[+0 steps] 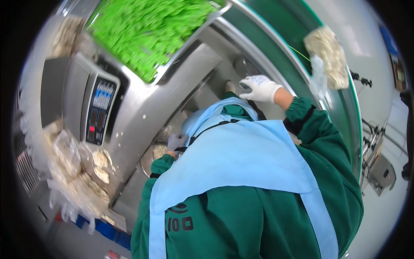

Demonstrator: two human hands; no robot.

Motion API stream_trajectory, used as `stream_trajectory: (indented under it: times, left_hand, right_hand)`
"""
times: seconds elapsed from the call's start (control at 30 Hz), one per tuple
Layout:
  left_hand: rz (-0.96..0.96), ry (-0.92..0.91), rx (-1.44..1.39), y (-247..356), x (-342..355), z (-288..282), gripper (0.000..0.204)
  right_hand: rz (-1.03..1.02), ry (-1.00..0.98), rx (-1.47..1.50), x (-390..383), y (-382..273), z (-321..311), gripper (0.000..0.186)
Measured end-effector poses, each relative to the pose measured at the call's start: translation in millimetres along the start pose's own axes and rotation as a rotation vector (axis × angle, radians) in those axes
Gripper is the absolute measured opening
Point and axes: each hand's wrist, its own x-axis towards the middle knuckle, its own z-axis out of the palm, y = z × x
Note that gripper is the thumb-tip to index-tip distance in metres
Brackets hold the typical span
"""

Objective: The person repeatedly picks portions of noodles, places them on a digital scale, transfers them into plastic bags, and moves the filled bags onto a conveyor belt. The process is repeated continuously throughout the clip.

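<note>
My right hand point(261, 89), in a white glove, is raised in front of me beside the metal rail of the green conveyor belt point(297, 19). Its fingers are bent with a gap between thumb and fingertips, and nothing shows in them. Low at my left side, my left hand point(176, 141) wears a greyish glove and hangs by the edge of my light blue apron point(241, 155). Its fingers are too unclear to read. Just beside it sits a round metal bowl point(147, 160) with pale bits in it.
A metal tray heaped with bright green packets point(146, 34) is at the far left. Nearer stands a scale point(101, 110) with a lit display. Clear plastic bags of pale pieces point(82, 185) and loose pieces point(101, 166) lie beside it. Another pale filled bag point(328, 56) rests on the belt.
</note>
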Motion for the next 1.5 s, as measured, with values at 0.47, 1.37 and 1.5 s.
stream_trajectory:
  times: [0.47, 1.37, 1.5]
  left_hand:
    - [-0.414, 0.584, -0.156, -207.7, -40.3, 42.6, 0.027]
    - [-0.178, 0.775, -0.974, -245.7, -126.1, -3.1, 0.022]
    - [-0.041, 0.804, -1.239, -269.2, -158.9, -81.9, 0.020]
  right_hand:
    - [0.003, -0.175, 0.173, 78.3, -151.0, 140.9, 0.043]
    - [-0.546, -0.410, -0.896, 134.8, -280.5, 127.2, 0.022]
    - [-0.423, -0.348, -0.856, 140.8, -275.2, 158.0, 0.017]
